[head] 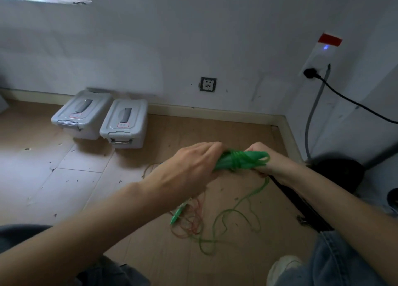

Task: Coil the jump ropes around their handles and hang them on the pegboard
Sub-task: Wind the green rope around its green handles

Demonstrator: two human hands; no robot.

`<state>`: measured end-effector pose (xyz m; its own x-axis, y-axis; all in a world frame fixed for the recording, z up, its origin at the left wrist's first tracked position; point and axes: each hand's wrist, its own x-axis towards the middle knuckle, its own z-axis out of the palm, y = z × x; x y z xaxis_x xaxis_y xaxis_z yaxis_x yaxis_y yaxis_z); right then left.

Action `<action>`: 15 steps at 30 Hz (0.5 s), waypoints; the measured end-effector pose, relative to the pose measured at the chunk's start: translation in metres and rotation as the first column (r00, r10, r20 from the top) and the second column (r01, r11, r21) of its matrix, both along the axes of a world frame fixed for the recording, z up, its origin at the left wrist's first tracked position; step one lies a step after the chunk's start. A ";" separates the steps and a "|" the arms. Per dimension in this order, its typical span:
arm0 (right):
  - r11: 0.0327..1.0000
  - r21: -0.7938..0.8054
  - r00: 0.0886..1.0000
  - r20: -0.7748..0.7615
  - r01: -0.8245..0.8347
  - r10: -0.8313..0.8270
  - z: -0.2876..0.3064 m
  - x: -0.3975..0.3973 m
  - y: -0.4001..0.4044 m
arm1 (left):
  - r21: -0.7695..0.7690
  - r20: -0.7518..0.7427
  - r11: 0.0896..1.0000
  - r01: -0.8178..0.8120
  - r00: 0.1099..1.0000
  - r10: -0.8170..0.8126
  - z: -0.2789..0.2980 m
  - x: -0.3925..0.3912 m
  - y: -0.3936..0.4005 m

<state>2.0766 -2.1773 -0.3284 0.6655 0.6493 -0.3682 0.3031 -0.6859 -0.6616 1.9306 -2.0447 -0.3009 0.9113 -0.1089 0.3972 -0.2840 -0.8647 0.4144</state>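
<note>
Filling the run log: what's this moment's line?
step: coiling | left hand: grips green rope bundle | right hand: grips bundle | rest of rope: loose on floor

Both hands grip a green jump rope bundle: left hand on one end, right hand opposite. Loose rope trails onto the floor.

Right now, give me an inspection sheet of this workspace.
Surface: wooden floor, with scattered dark scraps.
Job's things: green rope partly coiled into a bundle between the hands; its loose end trails on the floor. Red rope tangled on the floor beside a green handle. Pegboard not seen.
Clutter: two grey lidded boxes by the wall.
Grippers: left hand and right hand both grip the bundle.
Cables: black cable plugged into a wall socket.
Surroundings: white wall, second socket, baseboard.
</note>
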 end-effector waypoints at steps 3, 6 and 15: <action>0.997 -0.070 0.997 -0.074 0.014 -0.019 -0.004 0.002 -0.003 | -0.141 -0.035 0.989 -0.051 0.998 0.046 -0.002 -0.003 0.002; 0.962 -0.212 0.980 -0.143 -0.170 0.142 -0.008 -0.001 -0.007 | -0.183 -0.104 0.983 0.023 0.994 -0.043 -0.003 0.005 0.005; 0.838 0.543 0.747 -0.579 0.054 0.327 -0.001 -0.013 0.000 | -0.753 -0.444 0.561 -0.344 0.895 -0.048 0.009 0.018 0.028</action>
